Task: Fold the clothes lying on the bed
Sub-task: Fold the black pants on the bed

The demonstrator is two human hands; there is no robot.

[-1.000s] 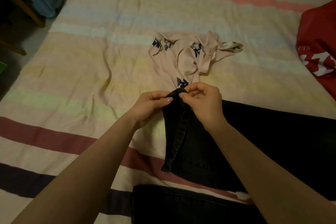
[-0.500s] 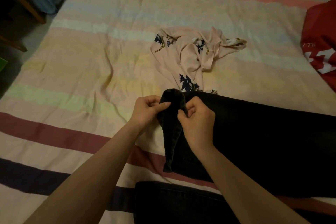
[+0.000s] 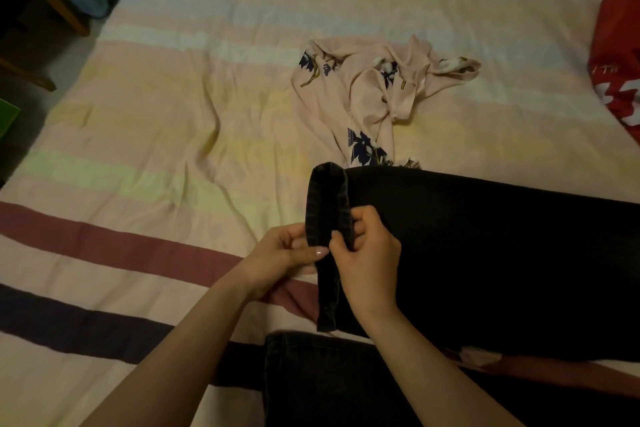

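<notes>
Jeans (image 3: 485, 253) flat on bed (image 3: 156, 149), cuff end raised. Left hand (image 3: 280, 256) and right hand (image 3: 370, 260) both pinching cuff (image 3: 327, 204), fingers curled tight. Risk: uneven pull twisting leg, cuff slipping loose, dragging blouse (image 3: 363, 97) tucked beneath far edge

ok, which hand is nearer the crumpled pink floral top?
Right. The right hand grips the black jeans hem almost directly below the crumpled pink floral top; the left hand pinches the same hem further left.
</notes>
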